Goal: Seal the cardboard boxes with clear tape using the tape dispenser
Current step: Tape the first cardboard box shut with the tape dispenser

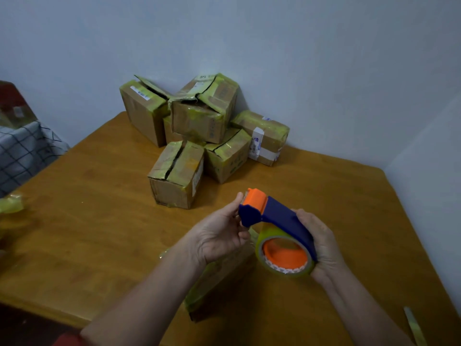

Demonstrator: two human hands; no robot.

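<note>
A wooden table (87,221) fills most of the view and stands in the corner of a pale wall. At its far side is a pile of cardboard boxes (199,116), all wrapped in yellowish tape; some lie on others, and two on top have lifted flaps. The front box (177,176) stands alone just before the pile. Its top flaps are parted by a dark gap, and what is inside cannot be seen. One more box (219,283) lies near the table's front edge, mostly hidden under the person's forearms.

Above this box both hands hold the tape dispenser (277,221), blue with an orange head, with the clear tape roll (272,233) on its orange hub. The right hand (321,245) is wrapped around the blue handle and the roll. The left hand (219,236) has curled fingers on the head; whether it also pinches the tape end is not clear.

A crumpled tape scrap (11,203) is at the left edge, and a thin strip (415,328) is cut off at the bottom right.
</note>
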